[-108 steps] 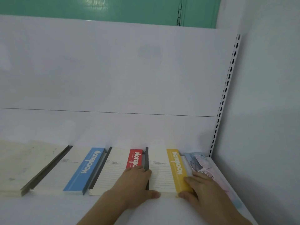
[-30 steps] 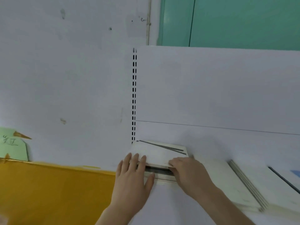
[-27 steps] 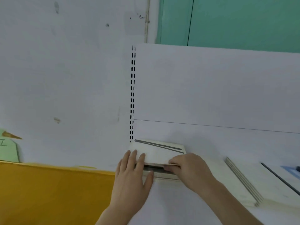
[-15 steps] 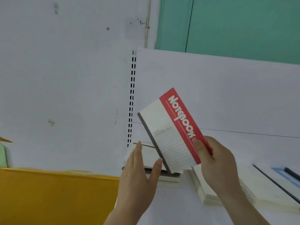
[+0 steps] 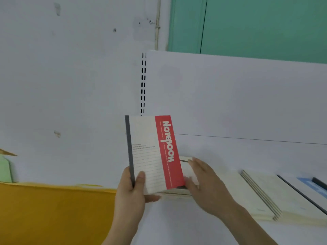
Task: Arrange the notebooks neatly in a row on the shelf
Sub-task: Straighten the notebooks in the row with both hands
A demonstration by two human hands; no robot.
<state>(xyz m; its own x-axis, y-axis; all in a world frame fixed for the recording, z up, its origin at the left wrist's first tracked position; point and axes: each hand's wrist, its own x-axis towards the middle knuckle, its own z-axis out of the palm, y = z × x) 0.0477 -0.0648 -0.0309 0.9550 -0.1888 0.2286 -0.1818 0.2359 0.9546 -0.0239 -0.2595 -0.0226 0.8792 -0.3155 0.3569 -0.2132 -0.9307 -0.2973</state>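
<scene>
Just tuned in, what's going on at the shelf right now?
A person is sorting notebooks on a white shelf. The left hand grips a red-banded notebook by its dark spine, holding it upright above the shelf's left end. The right hand, fingers straight, rests on a small stack lying flat behind it. More stacks lie flat to the right.

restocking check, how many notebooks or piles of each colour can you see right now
red-banded notebook: 1
blue-banded notebook: 1, cut off at the edge
cream piles: 2, counts inside unclear
total: 4
</scene>
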